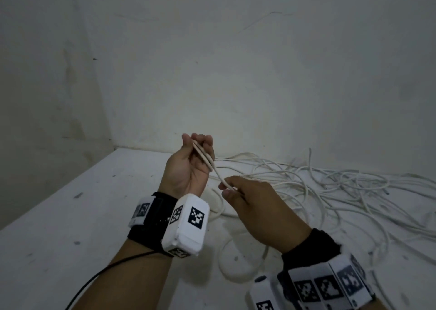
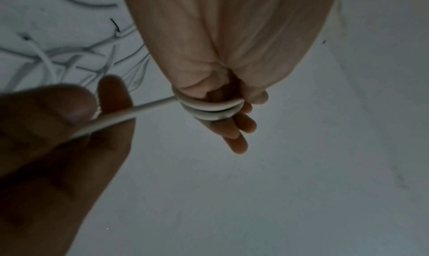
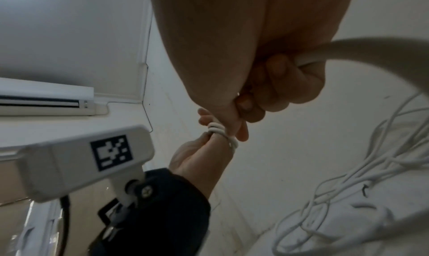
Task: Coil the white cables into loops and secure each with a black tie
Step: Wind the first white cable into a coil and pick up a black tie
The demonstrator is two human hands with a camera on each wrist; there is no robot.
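Note:
My left hand [image 1: 198,144] is raised with its palm toward me, and a white cable [image 1: 204,156] is wound in about three turns round its fingers [image 2: 234,128]. The coil [image 2: 209,111] sits near the knuckles, also seen as a coil [image 3: 218,131] in the right wrist view. From it a taut strand [image 2: 144,108] runs to my right hand [image 1: 227,189], which pinches it between thumb and forefinger just below and right of the left hand. The rest of that cable [image 3: 348,49] bends away behind the right hand [image 3: 253,104]. A small black strip [image 3: 364,190], maybe a tie, lies among the loose cables.
A tangled pile of several white cables [image 1: 330,191] covers the right half of the white table [image 1: 70,215], against the wall. A cable loop [image 1: 243,262] lies under my right forearm. A black wire [image 1: 106,272] hangs from my left wrist. An air conditioner [image 3: 46,102] is mounted high.

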